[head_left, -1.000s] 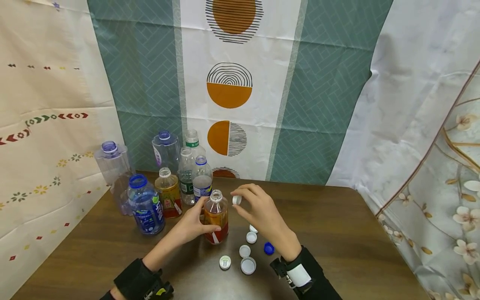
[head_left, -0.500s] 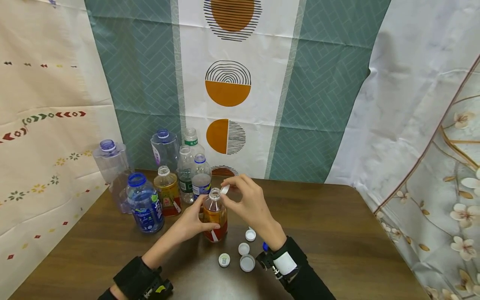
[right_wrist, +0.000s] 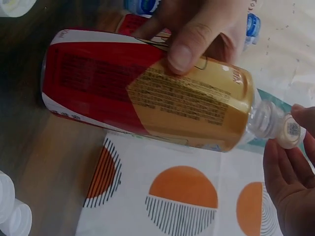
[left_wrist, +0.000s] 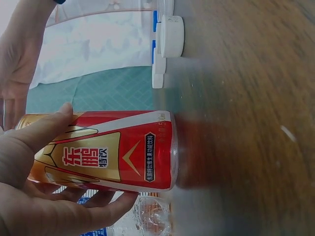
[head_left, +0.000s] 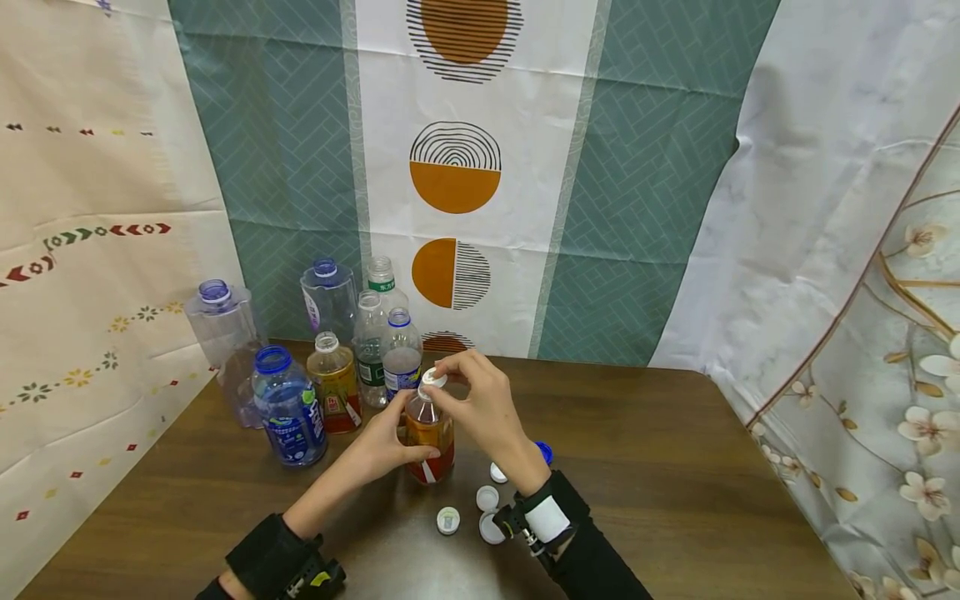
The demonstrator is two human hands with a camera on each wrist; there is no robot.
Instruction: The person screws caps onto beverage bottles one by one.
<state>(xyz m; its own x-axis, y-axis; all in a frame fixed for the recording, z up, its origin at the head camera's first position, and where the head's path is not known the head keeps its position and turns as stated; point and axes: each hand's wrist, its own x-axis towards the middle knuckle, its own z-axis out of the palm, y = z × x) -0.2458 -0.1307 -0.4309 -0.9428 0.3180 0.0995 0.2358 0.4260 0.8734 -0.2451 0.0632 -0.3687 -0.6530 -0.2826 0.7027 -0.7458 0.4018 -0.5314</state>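
Observation:
My left hand (head_left: 386,450) grips a clear plastic bottle (head_left: 432,433) with a red and gold label, thumb on one side and fingers behind. The bottle stands upright on the wooden table (head_left: 645,500). Over its mouth, my right hand (head_left: 483,408) pinches a white bottle cap (head_left: 432,377) between thumb and fingertips. In the right wrist view the cap (right_wrist: 291,132) sits slightly tilted right at the end of the bottle neck (right_wrist: 266,119), its code-printed face showing. The left wrist view shows the label (left_wrist: 118,152) facing the camera, with the left thumb (left_wrist: 54,125) across it.
Left of the hands stand uncapped bottles: a blue one (head_left: 290,417), a second red and gold one (head_left: 335,387), and several clear or purple-tinted ones (head_left: 232,342) behind. Loose caps lie near the right wrist: white (head_left: 487,498), pale green-white (head_left: 447,521) and blue (head_left: 544,452).
My right hand has moved left with the white cap, from beside the bottle to over its mouth. The left hand keeps its grip and the bottle stays in place.

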